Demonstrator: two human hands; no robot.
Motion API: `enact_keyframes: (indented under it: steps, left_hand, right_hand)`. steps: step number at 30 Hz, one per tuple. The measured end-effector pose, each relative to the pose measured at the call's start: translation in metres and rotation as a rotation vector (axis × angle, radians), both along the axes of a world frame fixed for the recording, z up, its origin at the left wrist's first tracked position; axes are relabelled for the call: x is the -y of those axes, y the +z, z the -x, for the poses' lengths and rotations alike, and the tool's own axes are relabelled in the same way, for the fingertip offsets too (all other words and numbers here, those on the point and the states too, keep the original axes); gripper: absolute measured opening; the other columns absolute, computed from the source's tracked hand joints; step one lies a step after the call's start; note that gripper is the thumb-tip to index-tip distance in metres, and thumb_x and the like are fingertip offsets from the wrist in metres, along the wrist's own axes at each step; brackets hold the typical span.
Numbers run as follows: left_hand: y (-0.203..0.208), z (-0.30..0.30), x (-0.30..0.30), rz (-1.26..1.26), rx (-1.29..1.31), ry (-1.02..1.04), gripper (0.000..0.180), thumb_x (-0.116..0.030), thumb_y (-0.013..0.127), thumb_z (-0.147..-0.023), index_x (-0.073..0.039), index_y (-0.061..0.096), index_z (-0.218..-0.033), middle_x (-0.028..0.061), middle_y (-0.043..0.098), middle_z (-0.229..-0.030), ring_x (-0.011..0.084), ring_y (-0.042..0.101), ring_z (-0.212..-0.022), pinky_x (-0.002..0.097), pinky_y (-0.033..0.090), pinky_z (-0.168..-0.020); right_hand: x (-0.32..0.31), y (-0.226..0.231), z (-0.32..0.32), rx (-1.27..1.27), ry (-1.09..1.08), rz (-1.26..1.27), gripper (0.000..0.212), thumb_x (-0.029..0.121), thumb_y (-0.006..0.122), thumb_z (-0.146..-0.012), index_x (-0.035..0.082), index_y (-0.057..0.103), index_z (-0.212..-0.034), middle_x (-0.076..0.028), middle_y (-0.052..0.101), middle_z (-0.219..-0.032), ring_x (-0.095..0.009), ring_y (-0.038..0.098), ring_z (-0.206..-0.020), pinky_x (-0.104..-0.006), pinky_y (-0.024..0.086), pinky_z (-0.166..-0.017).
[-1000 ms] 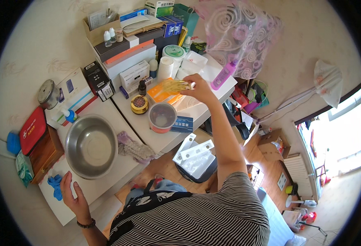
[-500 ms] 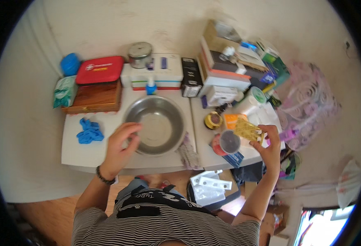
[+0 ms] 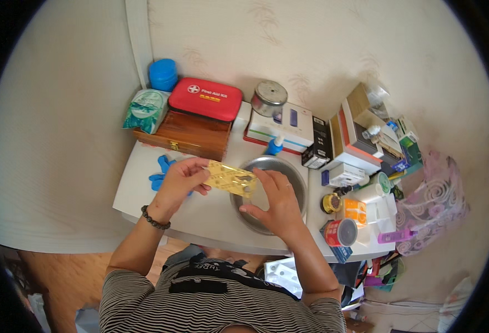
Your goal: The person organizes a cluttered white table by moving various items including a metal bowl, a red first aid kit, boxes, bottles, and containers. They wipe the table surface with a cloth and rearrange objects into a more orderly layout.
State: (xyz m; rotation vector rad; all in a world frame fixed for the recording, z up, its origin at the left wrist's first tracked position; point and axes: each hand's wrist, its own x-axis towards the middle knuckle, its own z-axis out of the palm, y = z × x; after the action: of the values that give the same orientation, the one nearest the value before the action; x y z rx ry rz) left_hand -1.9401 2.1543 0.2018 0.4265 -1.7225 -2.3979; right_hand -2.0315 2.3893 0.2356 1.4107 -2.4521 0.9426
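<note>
A person in a striped shirt holds a yellow blister strip (image 3: 230, 178) above a white desk (image 3: 139, 183), seen from overhead. At far left on the desk stand a green soft packet (image 3: 144, 110), a round blue plastic tub (image 3: 163, 74), a dark wooden box (image 3: 184, 135) and, on top of it, a red zippered first-aid pouch (image 3: 205, 98); crumpled blue gloves (image 3: 161, 171) lie in front. The left hand (image 3: 182, 180), wrist ringed by a dark bead bracelet (image 3: 154, 218), is raised with fingers curled and pinches the strip's left end. The thin, glossy, foil-like strip runs level between both hands, over the near rim of a round steel bowl (image 3: 289, 177). The right hand (image 3: 277, 202) hovers over the bowl, fingers bent, thumb and fingertips closed on the strip's right end. Behind the bowl sit a small metal tin (image 3: 269, 98) and flat white cartons (image 3: 289, 125). Farther right, cardboard boxes (image 3: 355, 133), a red-rimmed jar (image 3: 341, 233) and a patterned pink bag (image 3: 433, 205) crowd the desk's end.
</note>
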Motion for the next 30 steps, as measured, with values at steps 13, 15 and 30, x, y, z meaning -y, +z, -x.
enact_keyframes:
  steps: [13, 15, 30]
  left_hand:
    - [0.013, 0.052, 0.196, 0.376, -0.124, 0.437, 0.032, -0.010, 0.061, -0.092, 0.001, 0.059, -0.122, 0.0005, 0.061, -0.082, 0.0068, 0.057, -0.067, 0.0200, 0.047, -0.058]
    - [0.015, 0.078, 0.227, 0.415, -0.175, 0.455, 0.036, -0.011, 0.060, -0.093, 0.001, 0.057, -0.126, -0.0001, 0.060, -0.082, 0.0067, 0.056, -0.067, 0.0202, 0.046, -0.058]
    - [0.036, 0.135, 0.203, 1.959, -0.012, 0.514, 0.030, -0.014, 0.053, -0.093, -0.005, 0.062, -0.120, 0.0140, 0.061, -0.121, 0.0319, 0.056, -0.112, 0.0434, 0.046, -0.094]
  right_hand:
    - [0.030, 0.005, -0.005, 0.052, -0.083, 0.103, 0.048, 0.011, 0.078, -0.074, 0.003, 0.060, -0.117, -0.016, 0.061, -0.109, -0.034, 0.058, -0.100, -0.0421, 0.046, -0.086]
    - [0.033, 0.007, -0.009, 0.050, -0.093, 0.112, 0.046, 0.008, 0.078, -0.073, 0.003, 0.061, -0.116, -0.016, 0.061, -0.108, -0.034, 0.058, -0.100, -0.0418, 0.046, -0.085]
    - [-0.012, 0.010, -0.042, 0.025, -0.102, 0.073, 0.043, 0.008, 0.076, -0.073, 0.000, 0.061, -0.113, -0.015, 0.061, -0.106, -0.033, 0.059, -0.099, -0.0419, 0.046, -0.085]
